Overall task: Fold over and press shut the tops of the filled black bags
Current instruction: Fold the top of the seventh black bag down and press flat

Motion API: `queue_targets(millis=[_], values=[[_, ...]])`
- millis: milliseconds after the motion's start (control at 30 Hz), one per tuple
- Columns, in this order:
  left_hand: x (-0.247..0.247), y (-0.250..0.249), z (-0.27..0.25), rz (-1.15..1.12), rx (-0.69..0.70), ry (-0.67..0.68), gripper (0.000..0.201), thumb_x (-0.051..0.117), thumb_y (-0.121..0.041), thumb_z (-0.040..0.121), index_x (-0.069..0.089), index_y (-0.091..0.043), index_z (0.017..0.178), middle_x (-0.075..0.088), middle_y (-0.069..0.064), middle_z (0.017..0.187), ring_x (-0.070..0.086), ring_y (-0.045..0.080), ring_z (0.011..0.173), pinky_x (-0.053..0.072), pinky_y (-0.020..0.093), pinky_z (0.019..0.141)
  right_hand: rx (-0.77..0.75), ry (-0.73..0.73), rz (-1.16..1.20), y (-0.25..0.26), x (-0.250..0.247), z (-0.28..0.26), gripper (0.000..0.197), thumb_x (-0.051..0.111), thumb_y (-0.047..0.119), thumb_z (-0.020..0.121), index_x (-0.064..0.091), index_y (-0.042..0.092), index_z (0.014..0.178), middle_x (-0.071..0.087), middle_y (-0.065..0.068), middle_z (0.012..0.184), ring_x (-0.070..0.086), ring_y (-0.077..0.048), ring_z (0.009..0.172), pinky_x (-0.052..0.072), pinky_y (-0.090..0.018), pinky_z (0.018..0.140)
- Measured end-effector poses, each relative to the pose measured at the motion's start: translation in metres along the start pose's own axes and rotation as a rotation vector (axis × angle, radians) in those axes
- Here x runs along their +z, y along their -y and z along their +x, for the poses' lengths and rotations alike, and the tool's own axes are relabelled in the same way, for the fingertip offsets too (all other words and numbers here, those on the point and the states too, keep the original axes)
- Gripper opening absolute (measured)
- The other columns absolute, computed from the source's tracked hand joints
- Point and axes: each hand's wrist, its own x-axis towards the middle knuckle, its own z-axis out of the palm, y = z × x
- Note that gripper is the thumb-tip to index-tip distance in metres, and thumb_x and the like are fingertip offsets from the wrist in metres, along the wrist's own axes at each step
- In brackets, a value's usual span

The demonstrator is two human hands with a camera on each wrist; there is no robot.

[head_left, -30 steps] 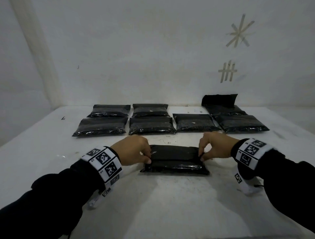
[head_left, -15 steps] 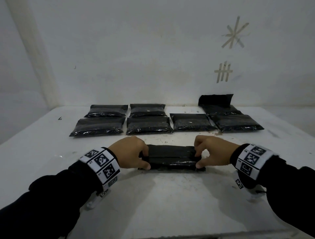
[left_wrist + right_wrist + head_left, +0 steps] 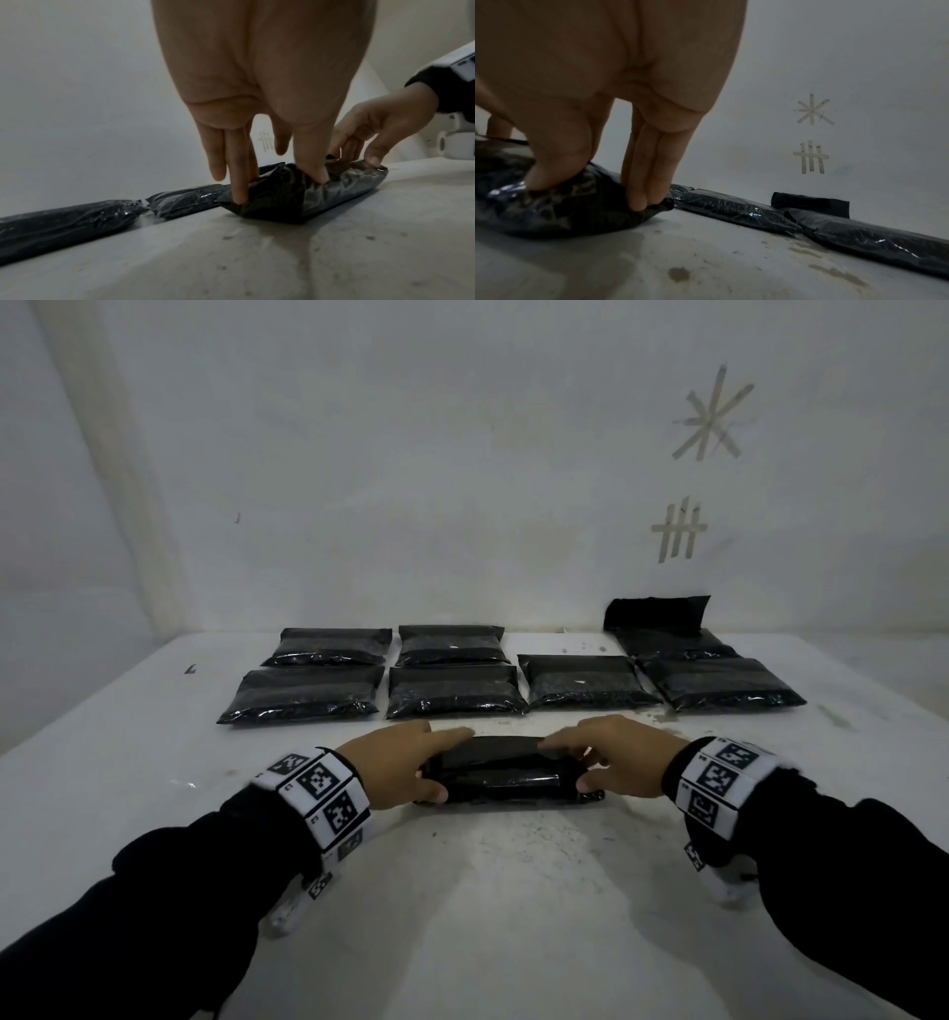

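Note:
A filled black bag (image 3: 503, 773) lies crosswise on the white table (image 3: 488, 906) just in front of me. My left hand (image 3: 449, 765) holds its left end, thumb on the near side and fingers stretched over the top. My right hand (image 3: 567, 765) holds the right end the same way. In the left wrist view the fingers (image 3: 239, 194) press the bag's (image 3: 334, 194) far corner and the thumb digs into its top. The right wrist view shows fingers (image 3: 641, 201) and thumb squeezing the bunched plastic (image 3: 552, 211).
Several flat black bags lie in two rows behind, from the left one (image 3: 308, 695) to the right one (image 3: 719, 688). At the back right, a bag (image 3: 662, 618) has its top flap standing against the wall. Tape marks (image 3: 678, 534) are on the wall.
Both hands went from pinching the bag's ends with curled fingers to reaching over its top. The bag has been rolled over and now looks narrower from front to back.

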Motion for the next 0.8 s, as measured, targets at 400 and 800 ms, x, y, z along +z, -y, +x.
queue_targets(millis=[400, 800], values=[[0.011, -0.018, -0.003, 0.217, 0.038, 0.037, 0.053, 0.044, -0.025, 0.098, 0.026, -0.024, 0.148, 0.018, 0.0, 0.151, 0.05, 0.023, 0.118, 0.041, 0.031, 0.099, -0.147, -0.072, -0.341, 0.012, 0.01, 0.0, 0.045, 0.064, 0.021, 0.087, 0.054, 0.023, 0.132, 0.04, 0.003, 0.126, 0.033, -0.015, 0.116, 0.03, -0.022, 0.092], [0.012, -0.027, -0.003, 0.613, 0.147, -0.12, 0.047, 0.046, -0.033, 0.097, 0.039, -0.022, 0.142, 0.038, 0.004, 0.139, 0.031, 0.024, 0.129, 0.029, 0.04, 0.105, -0.084, 0.005, -0.154, 0.023, 0.009, -0.005, 0.047, 0.056, 0.0, 0.086, 0.049, 0.022, 0.127, 0.044, 0.001, 0.127, 0.04, -0.019, 0.119, 0.038, -0.029, 0.099]])
